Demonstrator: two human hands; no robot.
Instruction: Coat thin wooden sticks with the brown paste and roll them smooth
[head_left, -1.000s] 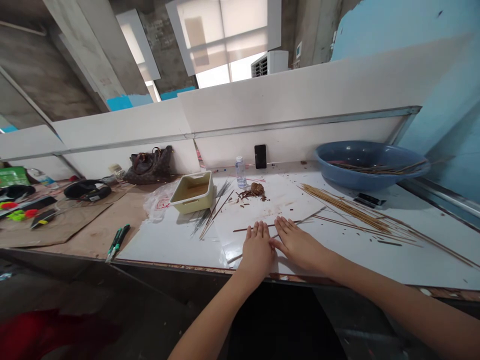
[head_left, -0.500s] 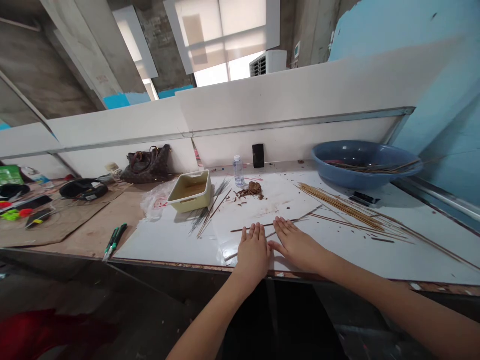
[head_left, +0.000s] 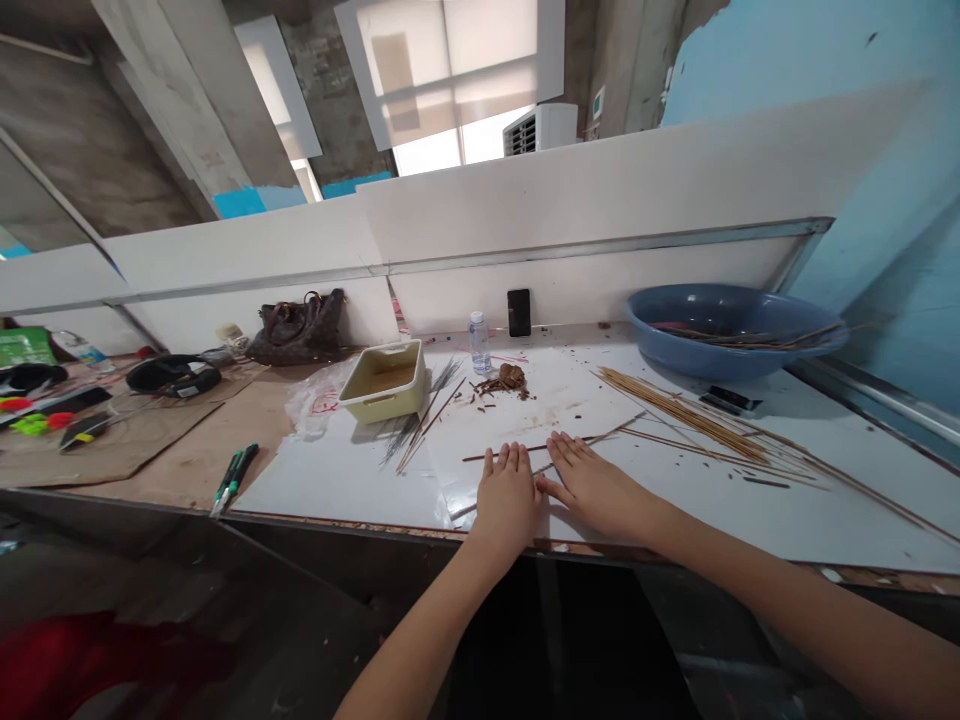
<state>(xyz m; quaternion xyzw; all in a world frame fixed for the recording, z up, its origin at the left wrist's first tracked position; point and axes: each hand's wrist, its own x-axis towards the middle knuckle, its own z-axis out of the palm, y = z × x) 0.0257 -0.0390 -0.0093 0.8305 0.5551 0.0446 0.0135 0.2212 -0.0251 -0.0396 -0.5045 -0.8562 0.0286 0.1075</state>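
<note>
My left hand (head_left: 508, 497) lies flat on the white work surface, fingers stretched forward over a thin brown stick (head_left: 475, 458). Beside it, my right hand (head_left: 594, 488) is also flat, fingertips on or close to the same stick; its thumb meets the left hand. Under my palms runs another thin greyish stick (head_left: 465, 513), mostly hidden. Beyond my fingers sits a lump of brown, clay-like material (head_left: 512, 377) with crumbs and short pieces around it.
A yellowish tub (head_left: 384, 402) stands left, near thin grey rods (head_left: 420, 425) and green-handled pliers (head_left: 234, 478). Behind are a clear bottle (head_left: 479, 345) and a phone (head_left: 519, 313). To the right lie bundled tan sticks (head_left: 682, 415) and a blue basin (head_left: 720, 350).
The whole view has shifted very slightly. Both hands stay flat over the stick in nearly the same place.
</note>
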